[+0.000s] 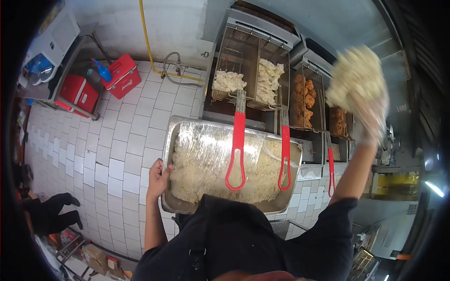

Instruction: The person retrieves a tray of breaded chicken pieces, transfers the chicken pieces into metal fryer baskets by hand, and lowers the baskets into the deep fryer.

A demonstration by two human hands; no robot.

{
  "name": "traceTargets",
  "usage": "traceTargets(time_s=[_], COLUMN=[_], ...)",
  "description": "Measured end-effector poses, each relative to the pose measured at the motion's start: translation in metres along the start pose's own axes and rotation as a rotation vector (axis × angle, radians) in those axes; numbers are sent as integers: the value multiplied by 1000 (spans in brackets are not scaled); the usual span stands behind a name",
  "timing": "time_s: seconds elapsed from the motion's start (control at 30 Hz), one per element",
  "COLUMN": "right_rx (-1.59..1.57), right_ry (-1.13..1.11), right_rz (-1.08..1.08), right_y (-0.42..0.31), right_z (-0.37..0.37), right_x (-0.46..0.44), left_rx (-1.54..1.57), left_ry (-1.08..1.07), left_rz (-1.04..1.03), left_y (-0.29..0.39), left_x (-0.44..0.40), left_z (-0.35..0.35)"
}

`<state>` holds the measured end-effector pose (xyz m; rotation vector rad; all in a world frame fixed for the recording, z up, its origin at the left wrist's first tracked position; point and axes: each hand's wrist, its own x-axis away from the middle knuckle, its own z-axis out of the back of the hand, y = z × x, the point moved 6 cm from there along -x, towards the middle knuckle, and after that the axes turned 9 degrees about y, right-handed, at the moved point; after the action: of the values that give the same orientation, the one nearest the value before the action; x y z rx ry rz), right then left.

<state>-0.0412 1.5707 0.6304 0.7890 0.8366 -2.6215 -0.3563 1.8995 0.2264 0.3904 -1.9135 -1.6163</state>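
My left hand is closed on the left rim of a deep metal tray. Pale breaded pieces fill the tray, partly under clear plastic wrap. Raised on the right, my right hand wears a clear plastic glove and grips a large pale breaded chicken piece, blurred by motion. Below and left of it are fry baskets: a left basket and a neighbouring basket hold pale breaded pieces. Browned fried chicken lies in a basket further right.
Red basket handles reach over the tray. Behind the baskets stands the fryer. A yellow pipe runs down the wall. Red coolers sit at the left. Another person's dark-clad legs show at lower left.
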Motion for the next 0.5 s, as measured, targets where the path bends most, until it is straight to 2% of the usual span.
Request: traceTargets(time_s=[0.03, 0.07, 0.1, 0.13, 0.2, 0.23, 0.3, 0.33, 0.4, 0.43, 0.5], right_rx=[76, 209, 151, 225, 295, 292, 30, 232, 660, 779, 902], right_ry=[-19, -1, 1, -30, -132, -206, -393, -310, -763, -915, -1061], right_rz=[17, 207, 332, 420, 522, 533, 396, 671, 735, 744, 757], right_y=[-13, -18, -36, -36, -31, -29, -8, 33, 35, 29, 20], right_z=[-33, -76, -119, -171, -271, -317, -402, -469, -504, -507, -497], right_x=[-17, -36, -42, -56, -62, -55, -32, -8, 28, 40, 42], left_rx=[-8, 35, 50, 34, 36, 54, 52, 53, 35, 5, 37], left_ry=[9, 12, 18, 5, 1, 18, -5, -3, 19, 23, 24], left_rz=[-13, -19, -21, 7, 56, 46, 68, 82, 25, 0, 14], left_y=[0, -3, -3, -3, -6, -7, -7, -1, 7, 8, -2], left_x=[0, -1, 0, 0, 1, 1, 2, 2, -2, 1, 2], left_z=[-1, -1, 0, 0, 2, 3, 2, 1, -1, 1, 5])
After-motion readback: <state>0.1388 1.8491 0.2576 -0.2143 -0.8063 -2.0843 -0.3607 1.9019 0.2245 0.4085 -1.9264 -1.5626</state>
